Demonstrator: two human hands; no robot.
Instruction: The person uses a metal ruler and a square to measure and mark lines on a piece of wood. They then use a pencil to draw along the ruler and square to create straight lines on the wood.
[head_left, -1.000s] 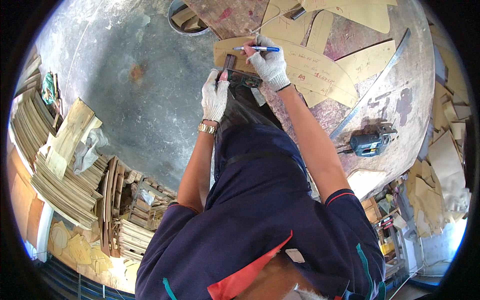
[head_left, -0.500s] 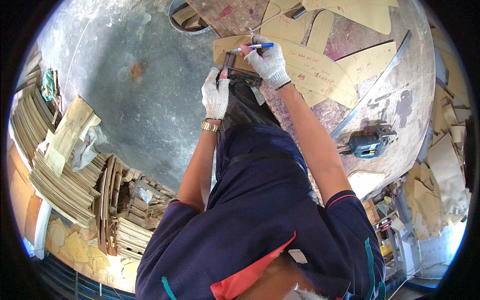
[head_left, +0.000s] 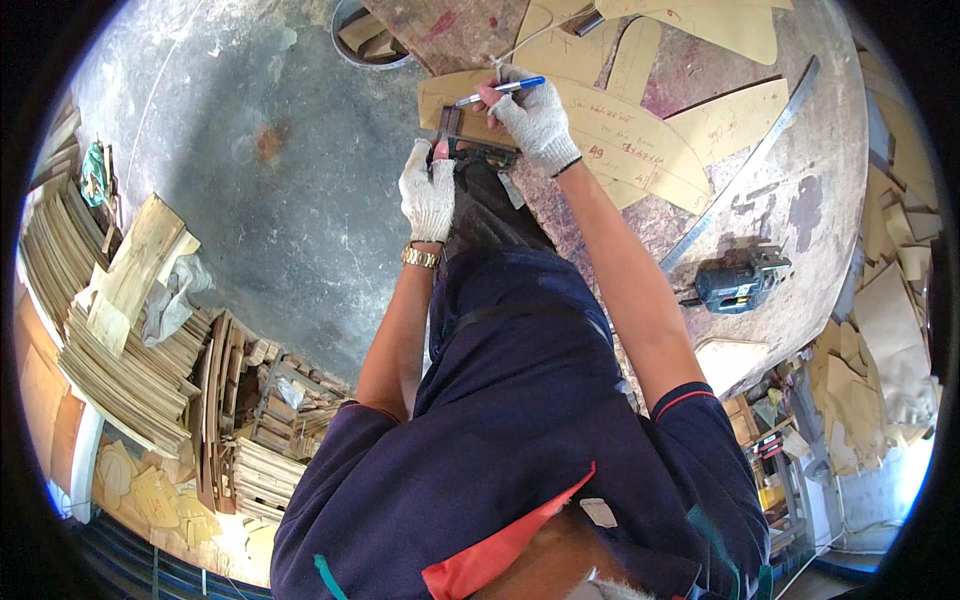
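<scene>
My left hand (head_left: 427, 195), in a white fingerless glove, grips a dark metal tool (head_left: 450, 125) at the table's edge, against a long curved tan board template (head_left: 625, 135) with handwriting. My right hand (head_left: 535, 125), gloved likewise, holds a blue-and-white pen (head_left: 520, 84) slanted, its tip above the dark tool's upper end. A dark object lies under the tool, too shadowed to make out. More tan templates (head_left: 725, 115) lie beyond my right hand.
The stained table (head_left: 800, 200) carries a long steel ruler (head_left: 720, 210), a blue jigsaw (head_left: 738, 280) and a cord. A round bucket (head_left: 345, 45) with offcuts stands beyond. Stacked wood sheets (head_left: 125, 380) are at the left; more cut panels (head_left: 890, 310) at the right.
My right hand and the pen have moved slightly up and left, and the pen is more tilted. My left hand stays on the dark tool, shifted very slightly.
</scene>
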